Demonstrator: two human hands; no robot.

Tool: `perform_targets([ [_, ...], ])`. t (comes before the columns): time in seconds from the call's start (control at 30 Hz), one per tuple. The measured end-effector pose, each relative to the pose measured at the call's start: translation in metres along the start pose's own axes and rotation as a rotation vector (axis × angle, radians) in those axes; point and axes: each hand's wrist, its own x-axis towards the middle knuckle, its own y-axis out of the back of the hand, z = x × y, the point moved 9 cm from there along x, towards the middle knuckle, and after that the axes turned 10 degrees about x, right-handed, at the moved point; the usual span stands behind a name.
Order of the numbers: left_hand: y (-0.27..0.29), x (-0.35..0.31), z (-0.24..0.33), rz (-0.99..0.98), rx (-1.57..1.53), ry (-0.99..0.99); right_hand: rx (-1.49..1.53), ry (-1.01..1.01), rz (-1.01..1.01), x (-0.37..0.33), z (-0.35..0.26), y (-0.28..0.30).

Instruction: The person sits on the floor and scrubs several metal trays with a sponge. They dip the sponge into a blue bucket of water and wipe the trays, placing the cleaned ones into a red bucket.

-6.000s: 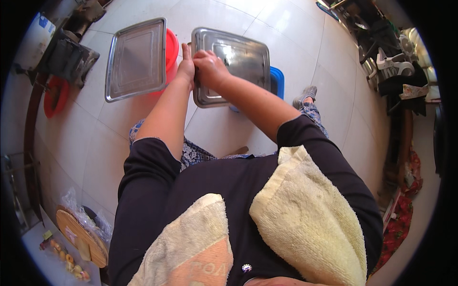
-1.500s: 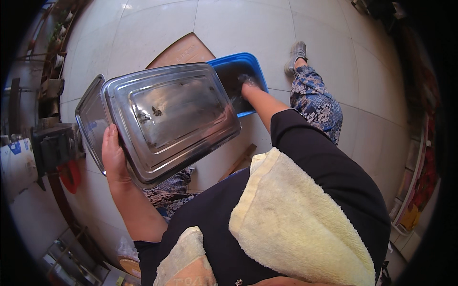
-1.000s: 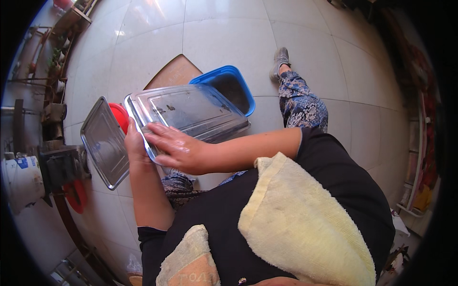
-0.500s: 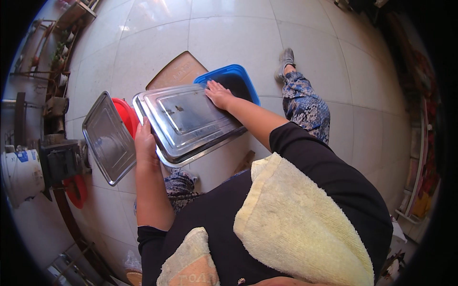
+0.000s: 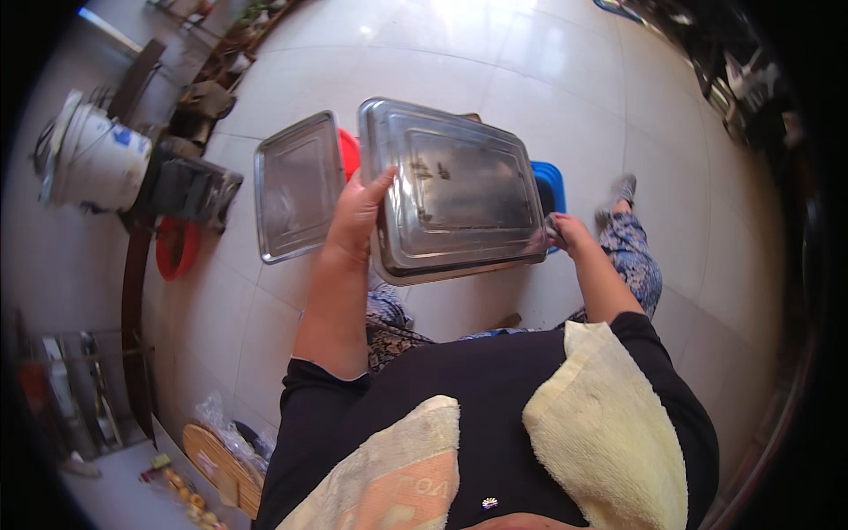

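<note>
A large rectangular metal tray [image 5: 473, 199], its raised underside facing up with dark spots on it, is held tilted in front of me. My left hand [image 5: 357, 216] grips its left edge, thumb over the top. At the tray's lower right corner my right hand [image 5: 572, 233] is closed around a small greyish thing whose kind I cannot make out. Behind the tray's right end, a blue tub [image 5: 551, 185] is partly hidden. To the left stands a flatter metal tray [image 5: 299, 194], leaning by a red basin [image 5: 350, 154] that mostly stays out of sight.
A white bucket [image 5: 102, 159] sits on a dark stand [image 5: 190, 185] at the left, with a red ring-shaped thing [image 5: 177, 249] beneath. A round wooden board [image 5: 221, 464] and clear plastic lie lower left. A yellow towel [image 5: 609, 424] hangs over my chest. Pale tiles [image 5: 424, 66] cover the floor.
The tray has been raised and turned more level. My right hand has gone from lying flat on its top to its lower right corner. The view has swung leftward.
</note>
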Motion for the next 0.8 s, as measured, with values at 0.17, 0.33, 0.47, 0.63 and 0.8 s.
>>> perform_targets([
  [0.17,0.010,-0.051,0.079,0.010,0.377,-0.355,-0.082,0.059,0.030,-0.047,-0.046,-0.012],
  [0.33,0.014,-0.078,0.096,0.284,0.798,-0.567,-0.129,0.132,-0.091,-0.049,-0.060,-0.018],
  [0.47,-0.011,-0.071,0.084,0.279,1.092,-0.542,-0.223,0.125,-0.202,-0.067,-0.060,-0.038],
  [0.63,-0.047,-0.083,0.084,0.168,1.101,-0.829,-0.271,0.099,-0.223,-0.082,-0.059,-0.030],
  [0.8,-0.034,-0.082,0.078,0.247,1.433,-1.014,-0.318,0.082,-0.186,-0.072,-0.058,-0.019],
])
